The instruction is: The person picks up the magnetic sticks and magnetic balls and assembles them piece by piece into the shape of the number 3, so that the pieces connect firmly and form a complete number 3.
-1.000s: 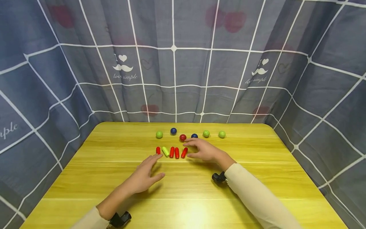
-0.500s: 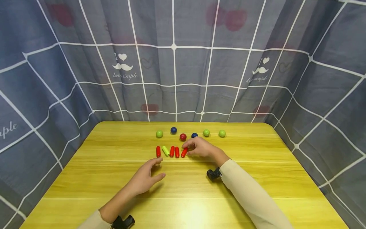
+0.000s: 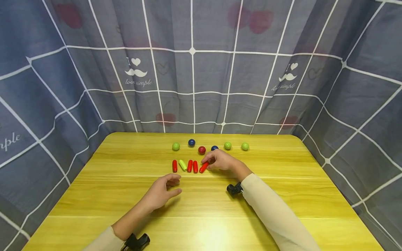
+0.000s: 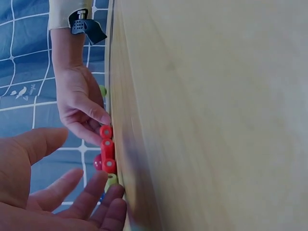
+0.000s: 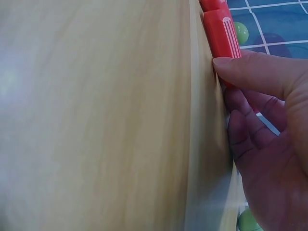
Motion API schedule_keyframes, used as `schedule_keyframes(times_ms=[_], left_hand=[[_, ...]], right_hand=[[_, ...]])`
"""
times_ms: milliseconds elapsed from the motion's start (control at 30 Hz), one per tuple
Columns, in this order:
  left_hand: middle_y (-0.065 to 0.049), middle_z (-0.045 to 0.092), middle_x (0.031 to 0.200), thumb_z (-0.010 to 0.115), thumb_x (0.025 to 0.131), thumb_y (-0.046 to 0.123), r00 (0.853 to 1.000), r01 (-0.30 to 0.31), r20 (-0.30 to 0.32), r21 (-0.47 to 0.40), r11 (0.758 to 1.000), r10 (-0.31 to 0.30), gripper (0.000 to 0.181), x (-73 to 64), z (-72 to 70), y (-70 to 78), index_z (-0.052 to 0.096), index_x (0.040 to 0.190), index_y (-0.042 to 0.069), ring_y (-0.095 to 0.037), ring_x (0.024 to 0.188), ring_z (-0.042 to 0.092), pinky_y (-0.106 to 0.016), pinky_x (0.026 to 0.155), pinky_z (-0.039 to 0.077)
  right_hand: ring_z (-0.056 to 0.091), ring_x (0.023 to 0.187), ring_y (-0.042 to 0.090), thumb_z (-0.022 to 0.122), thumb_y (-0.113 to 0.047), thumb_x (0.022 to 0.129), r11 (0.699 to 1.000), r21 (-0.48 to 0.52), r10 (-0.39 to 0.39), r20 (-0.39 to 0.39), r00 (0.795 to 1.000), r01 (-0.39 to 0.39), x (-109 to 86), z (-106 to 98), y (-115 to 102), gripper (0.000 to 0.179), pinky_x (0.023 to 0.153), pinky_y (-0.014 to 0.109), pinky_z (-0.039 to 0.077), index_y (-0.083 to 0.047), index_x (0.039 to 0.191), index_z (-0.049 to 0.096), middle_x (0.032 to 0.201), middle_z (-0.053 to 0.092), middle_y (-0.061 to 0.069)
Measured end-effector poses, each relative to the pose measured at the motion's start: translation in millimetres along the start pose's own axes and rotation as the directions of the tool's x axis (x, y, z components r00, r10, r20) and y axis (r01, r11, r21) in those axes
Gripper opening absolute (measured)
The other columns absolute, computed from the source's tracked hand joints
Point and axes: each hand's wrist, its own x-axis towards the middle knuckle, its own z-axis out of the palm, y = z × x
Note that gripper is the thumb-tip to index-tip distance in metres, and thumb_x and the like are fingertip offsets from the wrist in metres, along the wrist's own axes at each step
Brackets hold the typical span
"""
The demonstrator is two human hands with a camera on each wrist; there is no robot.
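Note:
Several short, stubby sticks, which look like mini markers, lie in a row at mid-table in the head view. One is yellow-green (image 3: 183, 165) and the others are red, such as the leftmost red marker (image 3: 174, 166). My right hand (image 3: 221, 160) pinches the rightmost red marker (image 3: 203, 167), which slants to the right. In the right wrist view its thumb presses on that red marker (image 5: 222, 33), which has white stripes. My left hand (image 3: 159, 192) hovers nearer me, fingers loosely bent, touching nothing; its fingers (image 4: 91, 195) partly cover the row in the left wrist view.
Behind the markers are several small balls: a green ball (image 3: 176, 146) at left, a blue ball (image 3: 191, 142), a red ball (image 3: 202, 150), a partly hidden blue ball (image 3: 214, 148) and two green ones at right. A grid-patterned curtain (image 3: 176, 76) surrounds the wooden table (image 3: 201, 216).
My right hand has moved slightly left and taken hold of the rightmost red marker, which now slants more. My left hand has drawn back from the leftmost red marker, its fingers bending.

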Motion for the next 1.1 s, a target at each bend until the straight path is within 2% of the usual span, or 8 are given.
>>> schedule_keyframes(times_ms=[267,533,933,1100], left_hand=[[-0.013,0.069,0.121,0.072,0.095,0.009,0.999,-0.043,0.026,0.002,0.999,0.043,0.037,2.3,-0.8,-0.6,0.064,0.131,0.001,-0.030,0.113,0.065,-0.048,0.100,0.052],[-0.011,0.071,0.116,0.073,0.094,0.008,0.999,-0.043,0.026,0.012,0.999,0.043,0.033,7.5,2.6,2.3,0.067,0.126,0.002,-0.026,0.108,0.065,-0.039,0.093,0.055],[-0.016,0.071,0.116,0.074,0.092,0.004,0.990,-0.098,0.099,-0.012,0.995,0.099,0.032,16.3,17.9,10.3,0.068,0.123,-0.003,-0.025,0.102,0.066,-0.031,0.086,0.056],[-0.014,0.071,0.113,0.076,0.091,0.006,0.990,-0.107,0.095,-0.007,0.994,0.108,0.030,18.3,25.1,13.5,0.070,0.119,-0.001,-0.023,0.099,0.068,-0.027,0.083,0.057]], right_hand=[[0.063,0.092,0.010,0.079,-0.001,0.086,0.999,-0.024,-0.025,0.004,1.000,0.025,-1.7,0.6,0.2,0.026,0.082,0.022,0.054,-0.011,0.111,0.080,0.113,0.075,0.005],[0.064,0.088,0.008,0.082,-0.005,0.086,1.000,-0.025,-0.019,-0.017,1.000,0.018,-11.8,1.6,0.7,0.022,0.081,0.023,0.055,-0.014,0.105,0.081,0.106,0.075,0.000],[0.066,0.078,0.007,0.087,-0.007,0.080,0.999,0.046,0.028,-0.099,0.995,-0.024,-49.4,10.9,-8.8,0.024,0.073,0.022,0.057,-0.009,0.103,0.081,0.097,0.077,0.003],[0.066,0.074,0.008,0.088,-0.009,0.079,0.991,0.115,0.082,-0.116,0.990,-0.069,-67.2,17.7,-18.9,0.021,0.067,0.022,0.056,-0.009,0.100,0.081,0.091,0.078,0.002]])
